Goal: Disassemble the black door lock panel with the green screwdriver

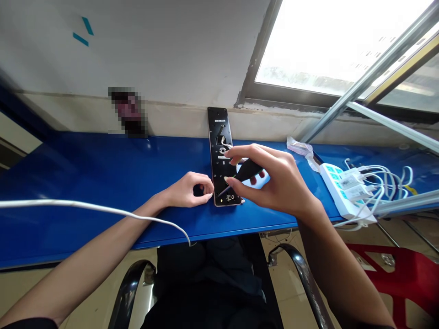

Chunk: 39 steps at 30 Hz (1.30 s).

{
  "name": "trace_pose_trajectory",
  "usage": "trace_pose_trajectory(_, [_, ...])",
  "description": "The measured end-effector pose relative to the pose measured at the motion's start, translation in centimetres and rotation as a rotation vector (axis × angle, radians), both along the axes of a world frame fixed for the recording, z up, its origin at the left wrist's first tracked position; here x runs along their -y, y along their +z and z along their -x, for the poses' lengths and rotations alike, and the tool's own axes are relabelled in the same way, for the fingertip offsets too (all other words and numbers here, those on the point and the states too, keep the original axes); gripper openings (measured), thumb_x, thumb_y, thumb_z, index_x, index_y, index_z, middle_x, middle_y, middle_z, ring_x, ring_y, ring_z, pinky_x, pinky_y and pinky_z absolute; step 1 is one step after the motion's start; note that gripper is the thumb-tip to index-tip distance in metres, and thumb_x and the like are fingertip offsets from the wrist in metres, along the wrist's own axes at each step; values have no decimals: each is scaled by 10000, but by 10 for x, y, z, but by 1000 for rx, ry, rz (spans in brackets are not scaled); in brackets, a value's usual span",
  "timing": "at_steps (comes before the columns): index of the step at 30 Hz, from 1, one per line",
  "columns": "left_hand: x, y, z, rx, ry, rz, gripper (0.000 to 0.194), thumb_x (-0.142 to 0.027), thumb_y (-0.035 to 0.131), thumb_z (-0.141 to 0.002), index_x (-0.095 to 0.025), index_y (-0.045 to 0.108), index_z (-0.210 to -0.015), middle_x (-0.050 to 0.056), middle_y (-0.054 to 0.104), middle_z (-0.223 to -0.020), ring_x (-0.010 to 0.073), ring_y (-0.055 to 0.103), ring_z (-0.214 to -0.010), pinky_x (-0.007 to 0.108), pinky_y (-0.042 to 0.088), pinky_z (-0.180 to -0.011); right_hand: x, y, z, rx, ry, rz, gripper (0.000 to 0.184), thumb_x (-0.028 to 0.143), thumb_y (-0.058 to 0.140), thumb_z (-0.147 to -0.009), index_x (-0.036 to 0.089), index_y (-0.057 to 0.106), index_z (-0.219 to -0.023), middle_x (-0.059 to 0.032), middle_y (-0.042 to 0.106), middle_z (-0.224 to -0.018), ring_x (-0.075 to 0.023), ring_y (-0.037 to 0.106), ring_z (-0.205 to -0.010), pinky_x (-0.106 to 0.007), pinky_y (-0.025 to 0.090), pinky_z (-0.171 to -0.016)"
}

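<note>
Along a blue counter (103,160) set beneath a bright window (343,45) and a pale plastered wall (137,55), the scene opens out over a dark-clothed lap, with the curved black arms of a chair (302,274) below the counter's edge and a red plastic stool (401,274) at lower right. A pixelated, blurred object (127,112) stands against the wall, too obscured to identify. Toward the right end of the counter sits a white power strip (343,192) with several plugs and tangled white cords, and a crumpled clear plastic bag (300,148) lies just beyond it. A long white cable (85,207) crosses the left forearm and droops over the counter's front edge. Near mid-counter, a long black door-lock panel (219,155) lies flat, its length running away from the person, with wiring and small holes showing. The left hand (192,191) sits curled at the panel's lower left edge, fingertips at or against it; whether they grip anything is hard to tell. The right hand (270,183) hangs over the panel, thumb and fingers pinching a black-handled screwdriver (248,170), its thin shaft angled down to the panel's lower part
</note>
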State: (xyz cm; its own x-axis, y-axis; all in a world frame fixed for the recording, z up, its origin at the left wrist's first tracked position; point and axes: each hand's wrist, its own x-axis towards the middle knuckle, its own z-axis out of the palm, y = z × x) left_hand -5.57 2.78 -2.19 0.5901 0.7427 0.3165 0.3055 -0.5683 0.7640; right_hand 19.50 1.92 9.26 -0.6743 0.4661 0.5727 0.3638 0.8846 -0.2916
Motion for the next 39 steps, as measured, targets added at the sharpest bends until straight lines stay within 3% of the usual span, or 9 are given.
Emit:
trace_pose_trajectory(4, [0,-1,0,-7,4,1,40,-174,676,-856,-158,713,-861,24,708,-826,134,652,-735,255,541,-734,-1,-1,-1,-6,-47,-46,273,257,702,-948,212,671,-1216,-27,762,-1041,-118,676,-762,-247,542,-670])
trace_pose_trajectory(6, [0,-2,-1,-8,2,3,37,-173,676,-854,-159,710,-858,23,711,-825,133,653,-734,252,539,-730,0,0,-1,-7,-32,0,414,164,651,-922,229,615,-1329,-39,748,-1101,-134,687,-796,-259,553,-674])
trace_pose_trajectory(9, [0,-3,-1,-19,1,0,38,-177,679,-855,-163,713,-860,23,714,-824,135,655,-738,253,538,-731,3,1,0,1,17,36,582,113,630,-859,216,544,-1425,-65,728,-1202,-189,714,-976,-318,591,-815])
trace_pose_trajectory(14, [0,-2,-2,-20,9,-11,46,-188,673,-861,-166,711,-848,30,716,-834,143,659,-754,256,544,-735,0,-2,1,-29,-20,-9,324,271,708,-942,204,663,-1256,-46,773,-1075,-152,724,-857,-285,597,-766])
trace_pose_trajectory(16, [0,-1,-2,-20,5,-7,49,-190,668,-862,-166,709,-849,25,707,-817,136,650,-733,251,542,-722,0,-2,1,-32,-29,-8,305,240,681,-957,209,664,-1260,-45,773,-1082,-151,727,-869,-270,591,-745])
trace_pose_trajectory(21, [0,-2,-1,-39,11,-3,60,-191,669,-866,-165,723,-861,35,722,-843,140,662,-747,251,542,-722,3,2,1,8,-6,39,610,97,597,-847,229,543,-1440,-55,732,-1198,-192,717,-1008,-289,577,-762])
trace_pose_trajectory(27, [1,-1,-2,-33,4,-8,46,-178,669,-854,-166,713,-847,28,709,-825,142,655,-756,253,538,-733,1,3,3,-9,-18,3,274,227,688,-938,195,688,-1209,-35,766,-1046,-136,693,-820,-264,551,-718])
trace_pose_trajectory(33, [2,1,-2,-33,10,-13,57,-168,659,-854,-165,715,-852,33,711,-837,137,654,-744,247,531,-713,2,2,2,-18,-5,28,569,103,621,-828,228,594,-1382,-45,746,-1119,-159,702,-831,-284,563,-702])
trace_pose_trajectory(39, [2,1,-2,-38,16,-5,54,-180,657,-850,-165,707,-834,31,700,-816,141,649,-741,251,534,-719,1,3,1,-2,-18,15,280,216,662,-950,209,687,-1229,-37,776,-1050,-131,699,-788,-257,547,-674])
